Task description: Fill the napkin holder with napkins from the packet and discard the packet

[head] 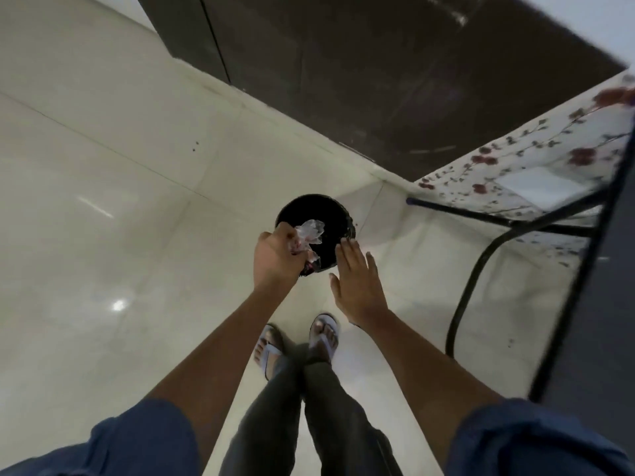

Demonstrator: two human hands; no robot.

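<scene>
A round black bin (330, 214) stands on the pale tiled floor near a corner. My left hand (275, 262) is closed on a crumpled clear plastic packet (309, 233) with red print, held right over the bin's left rim. My right hand (357, 283) hovers flat with fingers spread just to the right of the bin's near edge, holding nothing. The napkin holder and napkins are out of view.
A table with a flowered white cloth (536, 166) and black metal legs (481, 269) stands at the right. Dark wooden panels (378, 80) rise behind the bin. My feet in sandals (299, 341) stand on the floor just short of the bin.
</scene>
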